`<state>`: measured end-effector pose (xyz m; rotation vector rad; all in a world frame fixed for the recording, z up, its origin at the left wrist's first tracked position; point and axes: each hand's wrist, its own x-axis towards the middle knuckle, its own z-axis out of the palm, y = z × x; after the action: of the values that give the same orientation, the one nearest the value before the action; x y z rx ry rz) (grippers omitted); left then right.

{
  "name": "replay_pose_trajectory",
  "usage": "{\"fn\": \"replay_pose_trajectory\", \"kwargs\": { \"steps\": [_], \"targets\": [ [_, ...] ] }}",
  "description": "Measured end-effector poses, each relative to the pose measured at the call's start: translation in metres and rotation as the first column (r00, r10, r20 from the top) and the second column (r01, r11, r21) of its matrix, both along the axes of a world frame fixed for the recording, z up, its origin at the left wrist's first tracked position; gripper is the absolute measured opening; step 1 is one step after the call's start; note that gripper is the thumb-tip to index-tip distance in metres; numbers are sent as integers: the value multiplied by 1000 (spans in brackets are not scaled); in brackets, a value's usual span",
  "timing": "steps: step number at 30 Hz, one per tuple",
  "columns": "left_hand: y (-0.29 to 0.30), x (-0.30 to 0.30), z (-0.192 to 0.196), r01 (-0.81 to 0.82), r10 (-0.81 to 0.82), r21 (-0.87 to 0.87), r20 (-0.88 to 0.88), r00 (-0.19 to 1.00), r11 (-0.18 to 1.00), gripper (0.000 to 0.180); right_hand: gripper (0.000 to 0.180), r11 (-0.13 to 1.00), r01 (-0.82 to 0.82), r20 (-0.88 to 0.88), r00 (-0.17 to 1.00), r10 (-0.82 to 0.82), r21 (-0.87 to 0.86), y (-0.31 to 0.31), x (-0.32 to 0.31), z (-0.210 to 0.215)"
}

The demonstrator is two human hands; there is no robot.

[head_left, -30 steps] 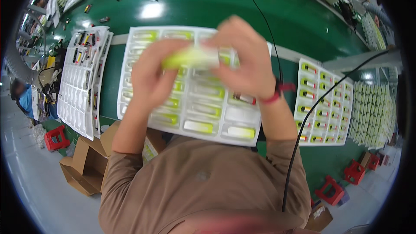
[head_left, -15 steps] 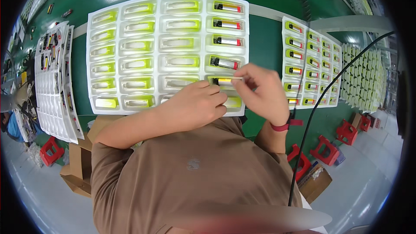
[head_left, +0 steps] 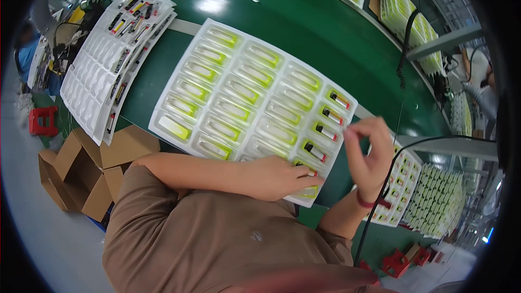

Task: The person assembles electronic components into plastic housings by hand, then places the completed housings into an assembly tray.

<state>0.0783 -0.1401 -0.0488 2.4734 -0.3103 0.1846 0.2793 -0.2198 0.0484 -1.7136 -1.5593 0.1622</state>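
Observation:
A white molded tray [head_left: 247, 146] lies at an angle in front of me, its cells holding yellow-green plastic shells [head_left: 236, 92]. In its right column, several shells contain small cylindrical batteries [head_left: 326, 131] with red ends and dark circuit parts. My left hand [head_left: 277, 178] rests over the lower right cells, fingers closed around a yellow-green shell [head_left: 309, 191] with a battery's red end showing between them. Raised off the tray's right edge, my right hand [head_left: 373, 154] has thumb and fingertips pinched together. Whatever may be between them cannot be made out.
At left, stacked white trays [head_left: 92, 70] hold loose batteries. An open cardboard box [head_left: 81, 171] stands below. Another filled tray [head_left: 404, 184] and a stack of yellow-green trays [head_left: 434, 201] are at right. A black cable [head_left: 401, 149] crosses near my right hand. Other people work across the green table.
My view has turned, so the tray appears tilted. My right hand has lifted off the shell and moved right, away from the tray. My left hand stays at the same cell.

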Motion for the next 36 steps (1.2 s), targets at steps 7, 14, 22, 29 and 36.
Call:
{"fn": "replay_pose_trajectory", "kwargs": {
  "steps": [7, 14, 22, 29, 36],
  "targets": [
    [78, -58, 20, -319, 291, -693, -162, 943, 647, 43, 18, 933, -344, 53, 935, 351, -100, 219, -10, -21],
    [79, -121, 3, -434, 513, -854, -246, 823, 287, 16, 38, 923, -370, 202, 900, 385, -111, 478, -84, -127],
    [63, -152, -4, -471, 445, -839, -544, 711, -274, 18, 41, 937, -135, 293, 927, 234, -321, 559, -132, -199],
    [99, -148, -16, -65, 388, -829, -328, 861, -556, 32, 20, 894, -404, 70, 903, 423, -192, 519, -102, -152],
    [148, -117, -2, -17, 575, -917, -265, 774, -399, 54, 24, 856, -518, -666, 638, 387, 1, 311, -40, -38]
  ]
}}
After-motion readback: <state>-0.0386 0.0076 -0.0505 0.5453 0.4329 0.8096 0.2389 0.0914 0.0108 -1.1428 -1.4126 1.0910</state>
